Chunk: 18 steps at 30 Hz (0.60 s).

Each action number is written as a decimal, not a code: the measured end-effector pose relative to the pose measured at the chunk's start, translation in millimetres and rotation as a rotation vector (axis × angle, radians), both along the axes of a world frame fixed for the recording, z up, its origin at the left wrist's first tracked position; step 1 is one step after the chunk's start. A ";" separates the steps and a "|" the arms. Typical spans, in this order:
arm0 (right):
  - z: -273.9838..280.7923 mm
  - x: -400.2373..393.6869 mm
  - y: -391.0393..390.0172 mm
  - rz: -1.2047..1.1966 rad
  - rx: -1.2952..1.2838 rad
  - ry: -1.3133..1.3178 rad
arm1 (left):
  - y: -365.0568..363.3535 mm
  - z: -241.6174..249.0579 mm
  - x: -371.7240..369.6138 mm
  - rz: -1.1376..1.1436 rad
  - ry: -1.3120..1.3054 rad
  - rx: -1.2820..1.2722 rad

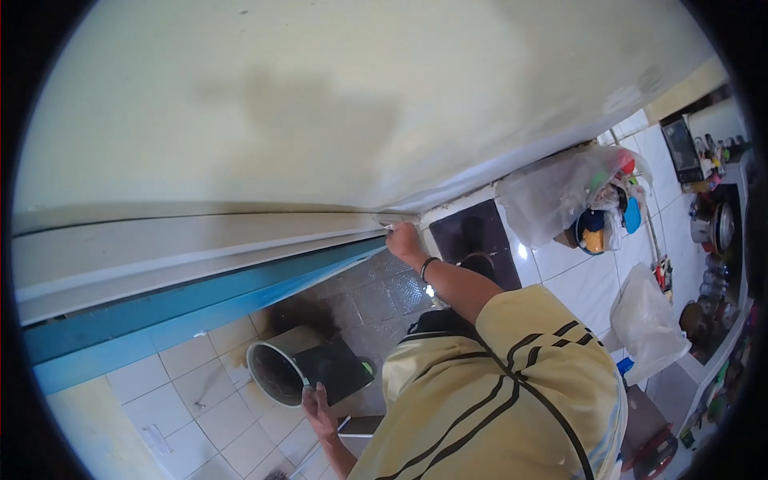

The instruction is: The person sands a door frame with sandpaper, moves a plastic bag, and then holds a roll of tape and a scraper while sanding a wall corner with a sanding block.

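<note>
My right hand is closed at the lower corner of the white door frame, beside the blue door edge; something small and pale shows at its fingertips, too small to name. A dark bracelet circles that wrist. Lower down, my left hand has its fingers wrapped on the rim of a grey bucket, which is tilted with its opening towards the left. The inside of the bucket looks dark. A dark flat panel lies beside the bucket.
A dark mat lies on the white tiles. Plastic bags with mixed items stand by the wall, and another white bag is further right. Pots and a small oven are at the far right.
</note>
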State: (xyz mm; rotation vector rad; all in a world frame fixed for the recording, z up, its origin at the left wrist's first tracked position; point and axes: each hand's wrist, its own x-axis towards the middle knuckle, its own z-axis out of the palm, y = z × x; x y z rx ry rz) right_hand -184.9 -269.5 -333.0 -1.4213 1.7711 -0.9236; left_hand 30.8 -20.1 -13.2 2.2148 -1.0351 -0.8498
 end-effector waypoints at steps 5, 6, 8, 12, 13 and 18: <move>17.1 35.3 -1.0 -0.042 -0.103 -0.096 | 0.2 7.0 -8.3 -0.031 -0.094 0.104; 26.7 37.6 2.3 -0.058 -0.100 -0.104 | -1.8 9.3 -8.6 -0.038 -0.089 0.122; 41.0 46.9 8.5 -0.107 -0.214 -0.093 | -4.9 10.1 -11.9 -0.047 -0.068 0.150; 149.9 20.6 -3.8 -0.068 -0.377 -0.377 | -10.9 2.7 -5.4 -0.068 -0.055 0.120; 169.9 17.9 -2.9 -0.046 -0.421 -0.422 | -13.5 1.6 -4.6 -0.091 -0.063 0.121; 170.0 26.0 -1.2 -0.008 -0.478 -0.423 | -25.8 6.5 -12.2 -0.118 -0.085 0.141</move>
